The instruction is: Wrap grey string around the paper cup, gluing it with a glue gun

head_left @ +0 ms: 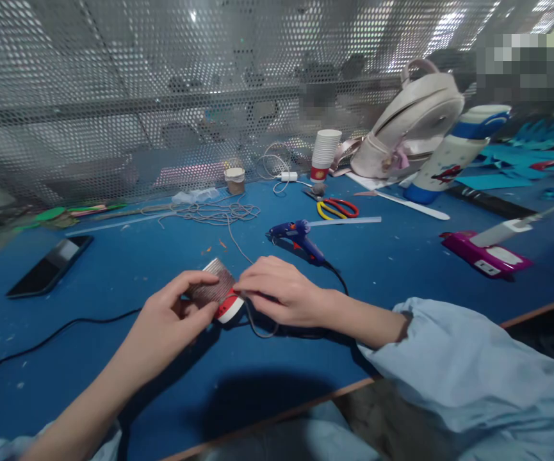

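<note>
My left hand (175, 314) is closed around a paper cup (229, 308) that lies tilted on its side, its red and white end toward the right. Grey-brown cord is wound in rows over much of the cup's wall. With fingers pinched at the cup's red part, my right hand (281, 291) holds the grey cord (257, 331), which loops down below the fingers. The cord also runs back to a loose tangle on the table. Just beyond my right hand lies a blue glue gun (300, 238) with a glue stick in its rear.
On the blue table (161, 384) lie a phone (50, 266), scissors (337, 208) and a magenta device (485, 253). At the back stand a cord-wrapped cup (235, 180), stacked paper cups (325, 155), a backpack (411, 125) and a bottle (456, 157). A black cable crosses the left side.
</note>
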A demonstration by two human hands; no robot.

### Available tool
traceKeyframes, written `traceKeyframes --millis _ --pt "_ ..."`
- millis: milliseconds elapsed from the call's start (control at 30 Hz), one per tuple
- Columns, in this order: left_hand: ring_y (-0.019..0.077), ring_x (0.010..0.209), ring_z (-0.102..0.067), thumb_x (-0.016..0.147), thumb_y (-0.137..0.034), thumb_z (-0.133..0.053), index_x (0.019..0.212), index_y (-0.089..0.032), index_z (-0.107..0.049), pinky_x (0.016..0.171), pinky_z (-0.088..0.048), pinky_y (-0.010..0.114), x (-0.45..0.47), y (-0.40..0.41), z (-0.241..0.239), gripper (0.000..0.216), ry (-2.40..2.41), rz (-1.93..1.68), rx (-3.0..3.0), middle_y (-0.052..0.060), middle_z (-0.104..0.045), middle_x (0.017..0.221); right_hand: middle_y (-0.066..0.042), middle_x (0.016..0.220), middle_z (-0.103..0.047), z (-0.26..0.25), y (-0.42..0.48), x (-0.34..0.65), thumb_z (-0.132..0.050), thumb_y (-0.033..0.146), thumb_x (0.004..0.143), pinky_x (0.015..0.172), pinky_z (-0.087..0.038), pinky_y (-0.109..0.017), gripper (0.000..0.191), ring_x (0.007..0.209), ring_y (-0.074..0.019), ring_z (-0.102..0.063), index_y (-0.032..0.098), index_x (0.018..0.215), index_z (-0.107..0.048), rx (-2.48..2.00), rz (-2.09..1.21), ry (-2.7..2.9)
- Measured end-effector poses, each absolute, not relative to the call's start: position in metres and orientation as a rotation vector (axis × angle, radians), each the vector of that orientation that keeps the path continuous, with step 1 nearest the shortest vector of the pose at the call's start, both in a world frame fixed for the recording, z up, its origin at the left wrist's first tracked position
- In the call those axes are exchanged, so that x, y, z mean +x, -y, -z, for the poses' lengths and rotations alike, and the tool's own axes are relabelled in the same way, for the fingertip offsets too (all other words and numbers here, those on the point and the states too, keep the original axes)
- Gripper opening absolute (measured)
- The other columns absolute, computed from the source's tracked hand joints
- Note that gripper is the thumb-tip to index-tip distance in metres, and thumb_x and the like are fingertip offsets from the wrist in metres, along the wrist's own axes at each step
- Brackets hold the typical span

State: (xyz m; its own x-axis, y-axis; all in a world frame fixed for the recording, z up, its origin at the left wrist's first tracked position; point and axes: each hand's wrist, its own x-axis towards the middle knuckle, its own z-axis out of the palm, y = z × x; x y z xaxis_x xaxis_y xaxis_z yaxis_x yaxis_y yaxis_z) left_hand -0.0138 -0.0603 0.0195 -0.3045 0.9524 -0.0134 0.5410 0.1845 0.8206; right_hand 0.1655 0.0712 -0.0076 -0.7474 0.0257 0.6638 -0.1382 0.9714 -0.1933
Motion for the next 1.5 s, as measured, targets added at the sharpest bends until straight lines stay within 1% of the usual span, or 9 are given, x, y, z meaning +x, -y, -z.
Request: traceKeyframes --millis 167,300,467,567,667,733,1067,1233,1500 --pt "0.0100 0.045 -0.048 0.071 -0.042 -0.068 0.103 -0.022 -0.063 0.045 -0.037 0.021 -0.010 0.060 -0.013 0.038 -1.990 -1.104 1.521 -0.005 -0.057 0.062 -0.008 0.087 -0.068 0.010 -0.059 0.161 -0.054 0.021 0.091 0.079 -0.048 -0.030 0.010 0.082 -0.0154 -0.059 0.014 0.092 -0.061 -0.083 -0.542 2.295" --pt "0.0121 0.057 -0.056 0.071 -0.041 -0.068 0.101 -0.024 -0.064 0.051 -0.043 0.022 -0.006 0.061 -0.010 0.035 -2.059 -1.203 1.572 -0.001 -0.066 0.083 -0.007 0.087 -0.067 0.012 -0.056 0.158 -0.057 0.025 0.090 0.078 -0.047 -0.029 0.012 0.082 -0.0157 -0.059 0.014 0.089 -0.062 -0.118 -0.498 2.289" --pt "0.0145 0.064 -0.061 0.071 -0.039 -0.067 0.116 -0.024 -0.056 0.056 -0.049 0.025 -0.003 0.061 -0.011 0.049 -2.105 -1.210 1.536 0.003 -0.065 0.100 -0.006 0.083 -0.064 0.014 -0.054 0.156 -0.053 0.027 0.092 0.074 -0.042 -0.028 0.016 0.080 -0.0153 -0.056 0.015 0.087 -0.063 -0.153 -0.366 2.351" --pt "0.0136 0.059 -0.058 0.071 -0.040 -0.067 0.115 -0.021 -0.056 0.056 -0.048 0.026 -0.002 0.060 -0.010 0.049 -2.135 -1.151 1.531 0.002 -0.065 0.091 -0.005 0.081 -0.064 0.015 -0.054 0.154 -0.050 0.024 0.093 0.071 -0.038 -0.027 0.018 0.077 -0.0150 -0.054 0.015 0.085 -0.063 -0.169 -0.289 2.373" --pt "0.0134 0.055 -0.054 0.073 -0.039 -0.064 0.103 -0.020 -0.061 0.054 -0.044 0.025 -0.001 0.060 -0.009 0.036 -2.161 -1.051 1.567 -0.002 -0.062 0.073 -0.004 0.077 -0.063 0.015 -0.055 0.153 -0.050 0.021 0.091 0.068 -0.035 -0.027 0.017 0.072 -0.0140 -0.051 0.014 0.081 -0.062 -0.180 -0.238 2.361" --pt "0.0136 0.056 -0.053 0.075 -0.039 -0.063 0.097 -0.020 -0.062 0.053 -0.042 0.024 -0.001 0.060 -0.008 0.030 -2.150 -1.030 1.597 -0.002 -0.062 0.068 -0.002 0.073 -0.061 0.015 -0.056 0.152 -0.052 0.020 0.089 0.066 -0.033 -0.027 0.017 0.067 -0.0131 -0.048 0.014 0.077 -0.061 -0.174 -0.240 2.354" --pt "0.0124 0.053 -0.051 0.073 -0.034 -0.063 0.088 -0.021 -0.062 0.054 -0.043 0.023 0.002 0.060 -0.010 0.020 -2.136 -1.106 1.647 -0.004 -0.057 0.064 0.003 0.067 -0.057 0.013 -0.052 0.151 -0.061 0.016 0.080 0.069 -0.033 -0.024 0.012 0.065 -0.0094 -0.049 0.016 0.069 -0.057 -0.303 -0.598 2.340" --pt "0.0124 0.054 -0.052 0.071 -0.037 -0.066 0.089 -0.020 -0.061 0.054 -0.044 0.023 0.002 0.059 -0.010 0.025 -2.090 -1.099 1.608 -0.004 -0.057 0.065 0.002 0.069 -0.059 0.015 -0.053 0.150 -0.061 0.017 0.080 0.070 -0.034 -0.024 0.011 0.066 -0.0101 -0.051 0.016 0.069 -0.058 -0.301 -0.600 2.323" --pt "0.0117 0.055 -0.050 0.075 -0.035 -0.063 0.076 -0.021 -0.058 0.053 -0.041 0.022 0.000 0.058 -0.011 0.015 -2.128 -1.162 1.684 -0.005 -0.053 0.065 0.001 0.072 -0.064 0.010 -0.046 0.154 -0.060 0.019 0.085 0.071 -0.035 -0.025 0.011 0.070 -0.0102 -0.055 0.016 0.075 -0.059 -0.186 -0.531 2.403"
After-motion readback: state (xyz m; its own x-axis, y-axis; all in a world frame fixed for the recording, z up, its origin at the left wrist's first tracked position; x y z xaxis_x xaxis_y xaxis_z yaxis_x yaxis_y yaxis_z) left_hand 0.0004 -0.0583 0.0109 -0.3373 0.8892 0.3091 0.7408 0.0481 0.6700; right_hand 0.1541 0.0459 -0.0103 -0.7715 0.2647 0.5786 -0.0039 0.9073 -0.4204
